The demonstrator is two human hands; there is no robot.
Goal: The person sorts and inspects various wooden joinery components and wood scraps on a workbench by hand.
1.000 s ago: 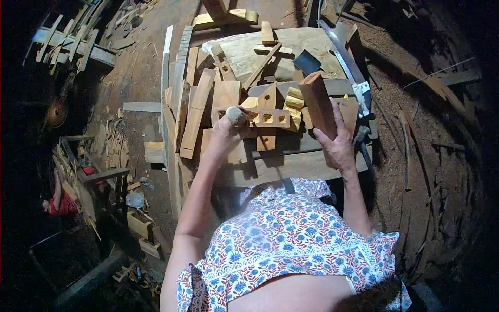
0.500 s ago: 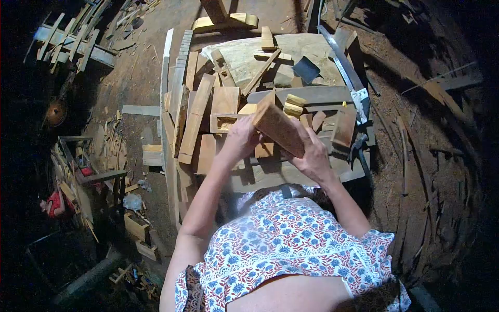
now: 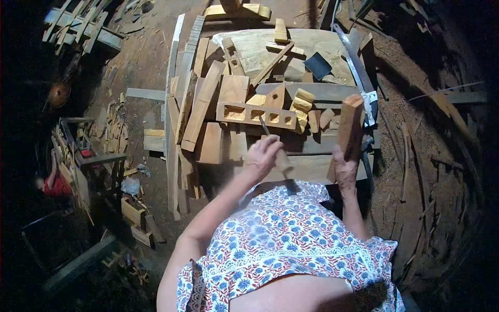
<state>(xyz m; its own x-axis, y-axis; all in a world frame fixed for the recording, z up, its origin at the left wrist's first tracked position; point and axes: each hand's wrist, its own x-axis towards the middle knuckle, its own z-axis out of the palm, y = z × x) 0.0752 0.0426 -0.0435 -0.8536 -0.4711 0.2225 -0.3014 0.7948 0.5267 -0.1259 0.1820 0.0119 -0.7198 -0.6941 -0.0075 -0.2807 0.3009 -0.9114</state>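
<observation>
My left hand [image 3: 264, 156] is closed on a chisel [image 3: 283, 160] with a pale wooden handle. Its dark, thin blade points away from me and overlaps the front face of a wooden piece [image 3: 304, 122] with several squarish holes cut along it. To the right, my right hand [image 3: 345, 167] grips a thick wooden block [image 3: 350, 124], holding it upright near its lower end. Just beyond the holed piece sit a wood offcut [image 3: 275, 96] with a round hole and a yellowish carved piece [image 3: 302, 102].
A handsaw [image 3: 350, 58] lies along the bench's right side. A dark flat plate [image 3: 318, 66] rests among offcuts on a large pale slab [image 3: 249, 42]. Long boards [image 3: 201, 107] lean at the left. Far left, a person in red [image 3: 56, 184] is beside a wooden frame.
The wooden block, held in both hands before, has swung right and upright in my right hand alone. My left hand has let go of it and now holds the chisel.
</observation>
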